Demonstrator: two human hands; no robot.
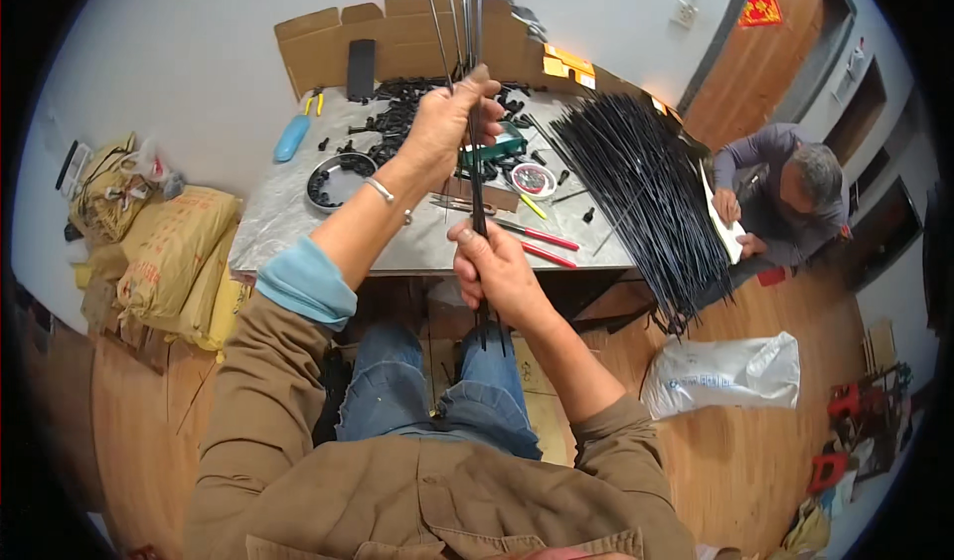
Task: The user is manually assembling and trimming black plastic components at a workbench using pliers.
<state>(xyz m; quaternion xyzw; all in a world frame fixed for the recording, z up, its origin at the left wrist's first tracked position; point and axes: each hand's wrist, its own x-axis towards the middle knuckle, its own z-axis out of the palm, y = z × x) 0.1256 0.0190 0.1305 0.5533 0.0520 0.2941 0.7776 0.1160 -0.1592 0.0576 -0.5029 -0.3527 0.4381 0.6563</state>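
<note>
Upright over the table's near edge stands a bundle of thin black rods, its upper ends fanning apart and its lower ends hanging above my lap. My left hand, with a bracelet on the wrist, is closed round the upper part. Lower down, my right hand grips the same bundle, thumb on top. Just beyond the right hand lie red-handled pliers. A large pile of similar black rods covers the table's right side. Past my left hand lies a heap of small black parts.
The grey table also bears a round tray, a green box, a small white bowl and a blue tool. Cardboard edges its back. At right sits a person holding something white. A white sack and yellow sacks lie aside.
</note>
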